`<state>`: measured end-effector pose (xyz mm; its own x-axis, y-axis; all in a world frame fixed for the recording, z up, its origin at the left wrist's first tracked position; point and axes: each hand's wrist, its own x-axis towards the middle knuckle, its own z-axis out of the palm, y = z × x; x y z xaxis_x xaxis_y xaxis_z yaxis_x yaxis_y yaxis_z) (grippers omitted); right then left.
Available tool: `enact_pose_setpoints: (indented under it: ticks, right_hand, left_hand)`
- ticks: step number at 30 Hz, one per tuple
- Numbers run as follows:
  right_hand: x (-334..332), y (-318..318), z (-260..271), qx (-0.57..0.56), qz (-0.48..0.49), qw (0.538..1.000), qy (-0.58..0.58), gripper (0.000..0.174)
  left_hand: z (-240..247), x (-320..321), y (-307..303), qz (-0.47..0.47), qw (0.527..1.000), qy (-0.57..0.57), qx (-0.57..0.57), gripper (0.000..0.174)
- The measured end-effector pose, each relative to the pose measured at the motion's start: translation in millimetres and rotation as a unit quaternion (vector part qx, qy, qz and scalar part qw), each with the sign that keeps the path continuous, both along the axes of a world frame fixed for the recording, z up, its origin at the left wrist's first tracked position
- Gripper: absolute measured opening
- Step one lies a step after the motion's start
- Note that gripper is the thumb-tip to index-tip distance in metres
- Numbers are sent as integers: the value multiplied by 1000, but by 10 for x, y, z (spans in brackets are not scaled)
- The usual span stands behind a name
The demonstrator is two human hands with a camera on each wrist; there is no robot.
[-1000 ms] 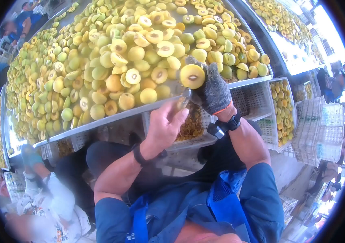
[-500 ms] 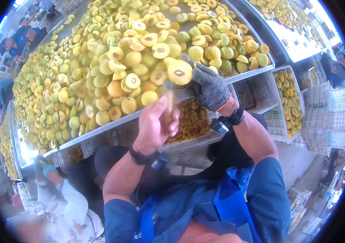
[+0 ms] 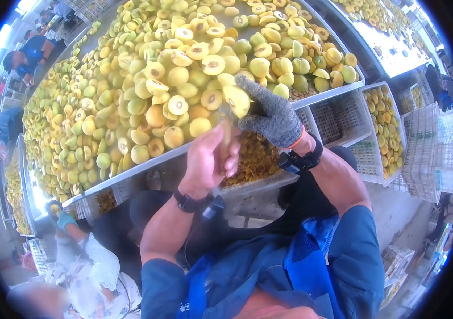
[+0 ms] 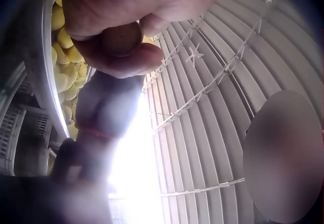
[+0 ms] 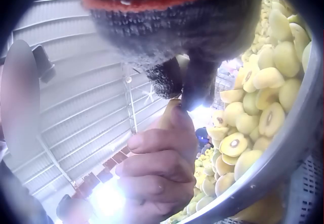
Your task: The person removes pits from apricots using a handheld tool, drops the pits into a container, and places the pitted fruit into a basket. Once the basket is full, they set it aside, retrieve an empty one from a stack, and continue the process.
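Note:
In the head view my bare left hand grips a wooden-handled tool, its blurred metal head just below a yellow stone-fruit half. The round butt of the tool's handle pokes out of the curled fingers in the left wrist view. My right hand, in a grey knit glove with an orange cuff, holds the fruit half between thumb and fingers, with its cut face turned to the left. Dark gloved fingers hang close above the bare hand in the right wrist view, where the fruit half is hidden.
A heap of halved fruit covers the metal-edged table. Under the edge are a crate of brown-yellow scraps, a grey crate and a crate of fruit halves. Another person sits at the left.
The fruit half has turned from facing the camera to tilting left. My left hand has rolled so the tool's handle points up, and the gloved fingers have spread wider.

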<state>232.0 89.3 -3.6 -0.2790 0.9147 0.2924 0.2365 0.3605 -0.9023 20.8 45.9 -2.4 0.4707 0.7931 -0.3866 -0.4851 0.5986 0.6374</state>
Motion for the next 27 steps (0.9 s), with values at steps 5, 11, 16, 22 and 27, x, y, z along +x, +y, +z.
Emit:
enact_pose_setpoints:
  ticks: [5, 11, 16, 22, 27]
  right_hand:
    - [29, -6, 19, -32, 7, 999, -5, 78]
    - [42, 34, -191, -17, -4, 999, 35, 81]
    - [21, 2, -285, -47, 30, 994, 96, 76]
    - [-33, -27, -302, -79, 49, 988, 122, 66]
    - [-67, -27, -299, 15, 30, 999, 30, 60]
  left_hand:
    - [22, 22, 12, 2, 1000, 24, -7, 43]
    - [5, 89, -43, 1, 979, 178, 104, 39]
    - [-33, 171, -120, 23, 948, 273, 165, 30]
    - [-172, 216, -168, 58, 911, 332, 239, 28]
    - [-134, 244, -204, 76, 910, 331, 236, 29]
